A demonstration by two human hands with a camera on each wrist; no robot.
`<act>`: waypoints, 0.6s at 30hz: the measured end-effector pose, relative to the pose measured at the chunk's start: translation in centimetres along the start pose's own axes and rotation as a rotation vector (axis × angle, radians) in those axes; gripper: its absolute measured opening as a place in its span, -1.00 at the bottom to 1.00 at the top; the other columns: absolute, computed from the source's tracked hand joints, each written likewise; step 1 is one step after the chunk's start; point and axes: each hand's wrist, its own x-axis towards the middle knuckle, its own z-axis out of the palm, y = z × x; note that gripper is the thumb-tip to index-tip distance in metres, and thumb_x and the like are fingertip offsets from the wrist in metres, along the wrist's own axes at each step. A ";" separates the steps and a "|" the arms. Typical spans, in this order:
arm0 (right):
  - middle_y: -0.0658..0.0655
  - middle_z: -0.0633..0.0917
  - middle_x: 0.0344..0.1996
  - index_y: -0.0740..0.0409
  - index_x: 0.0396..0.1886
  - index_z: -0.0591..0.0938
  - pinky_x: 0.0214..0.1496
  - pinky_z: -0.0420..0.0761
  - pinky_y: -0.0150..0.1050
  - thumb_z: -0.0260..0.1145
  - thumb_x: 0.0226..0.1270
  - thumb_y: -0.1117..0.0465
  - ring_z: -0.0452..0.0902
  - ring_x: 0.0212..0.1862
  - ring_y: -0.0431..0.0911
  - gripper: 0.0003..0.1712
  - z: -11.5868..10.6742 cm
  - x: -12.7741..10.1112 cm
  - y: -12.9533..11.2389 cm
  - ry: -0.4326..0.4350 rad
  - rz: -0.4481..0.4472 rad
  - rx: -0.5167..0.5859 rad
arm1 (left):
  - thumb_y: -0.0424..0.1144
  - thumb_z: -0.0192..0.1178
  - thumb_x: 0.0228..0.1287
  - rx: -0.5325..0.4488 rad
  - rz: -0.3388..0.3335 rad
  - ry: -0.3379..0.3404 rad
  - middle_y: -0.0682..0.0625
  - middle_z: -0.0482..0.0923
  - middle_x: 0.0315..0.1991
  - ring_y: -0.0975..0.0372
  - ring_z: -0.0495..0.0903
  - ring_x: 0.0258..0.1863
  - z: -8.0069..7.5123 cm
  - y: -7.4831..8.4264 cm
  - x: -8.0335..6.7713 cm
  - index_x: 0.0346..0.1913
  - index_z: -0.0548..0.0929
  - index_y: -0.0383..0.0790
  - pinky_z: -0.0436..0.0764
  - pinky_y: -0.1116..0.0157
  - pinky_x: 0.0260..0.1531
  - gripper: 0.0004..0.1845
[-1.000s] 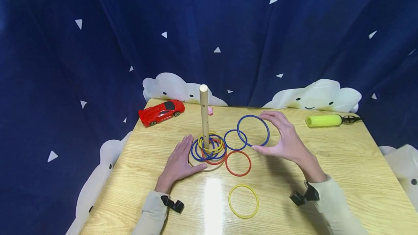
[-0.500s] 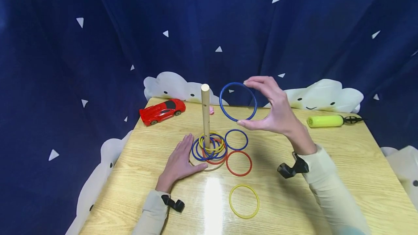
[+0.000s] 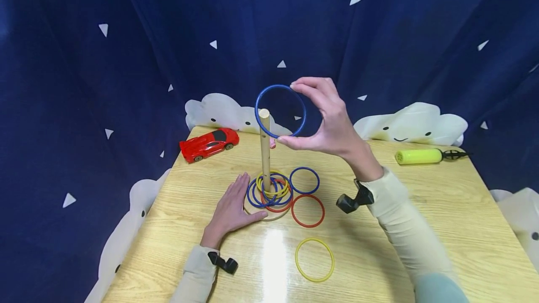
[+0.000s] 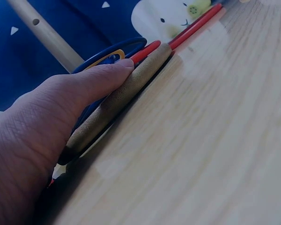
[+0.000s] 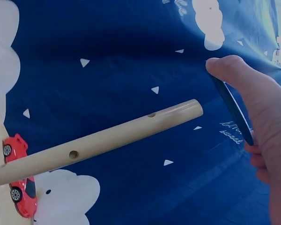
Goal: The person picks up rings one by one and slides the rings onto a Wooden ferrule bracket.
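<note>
From the head view, the right hand holds a blue ring up in the air, thumb below and fingers above, pinching its right rim. The ring hangs upright at the tip of the wooden peg, its near edge overlapping the peg top. The left hand lies flat on the counter, fingers straight, pressed to the round base where a pile of rings sits. A small blue ring, a red ring and a yellow ring lie loose nearby; a red toy car and a yellow pump sit well apart.

In the left wrist view, the thumb rests against the base edge.

In the right wrist view, the ring shows edge-on under the fingertip, just beside the peg tip. It looks thin, light and stiff, probably smooth plastic, so a rim pinch likely suits it.
</note>
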 end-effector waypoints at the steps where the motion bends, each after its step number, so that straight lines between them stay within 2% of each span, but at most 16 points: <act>1: 0.31 0.65 0.13 0.42 0.19 0.64 0.29 0.47 -0.07 0.68 -0.17 -0.26 0.46 0.22 0.16 0.06 0.2 0.1 0.1 -0.003 -0.002 -0.008 | 0.70 0.18 -0.01 -0.001 -0.001 0.000 0.00 -0.12 0.72 0.18 -0.20 0.70 0.0 0.0 0.0 0.71 -0.05 -0.17 -0.02 0.08 0.65 0.43; 6: 0.29 0.63 0.15 0.40 0.22 0.62 0.29 0.46 -0.07 0.76 -0.27 -0.16 0.44 0.23 0.14 0.08 1.4 -0.1 0.5 -0.045 0.020 -0.010 | 0.71 0.15 -0.01 0.007 -0.009 -0.006 0.02 -0.13 0.72 0.18 -0.20 0.70 0.0 0.1 0.0 0.71 -0.06 -0.16 -0.04 0.10 0.65 0.43; 10: 0.26 0.63 0.16 0.38 0.21 0.64 0.28 0.48 -0.08 0.78 -0.31 -0.09 0.45 0.22 0.12 0.05 2.3 -1.0 0.7 -0.090 0.089 0.013 | 0.71 0.15 0.00 0.006 -0.005 -0.009 -0.02 -0.12 0.72 0.15 -0.19 0.70 0.0 0.2 0.1 0.71 -0.07 -0.17 -0.04 0.08 0.65 0.42; 13: 0.23 0.63 0.17 0.36 0.21 0.64 0.29 0.49 -0.06 0.76 -0.30 -0.10 0.45 0.23 0.11 0.04 2.8 -2.0 0.8 -0.133 0.136 0.008 | 0.69 0.17 0.01 0.002 0.001 -0.005 -0.03 -0.12 0.72 0.13 -0.18 0.70 0.0 0.2 0.1 0.71 -0.06 -0.18 -0.01 0.06 0.65 0.42; 18: 0.24 0.62 0.18 0.36 0.23 0.62 0.31 0.47 0.02 0.75 -0.28 -0.19 0.45 0.24 0.11 0.09 3.8 -4.3 0.9 -0.208 0.166 -0.019 | 0.70 0.16 0.01 0.006 0.005 0.005 -0.05 -0.10 0.72 0.11 -0.17 0.70 0.0 0.1 0.0 0.71 -0.06 -0.19 0.02 0.01 0.64 0.42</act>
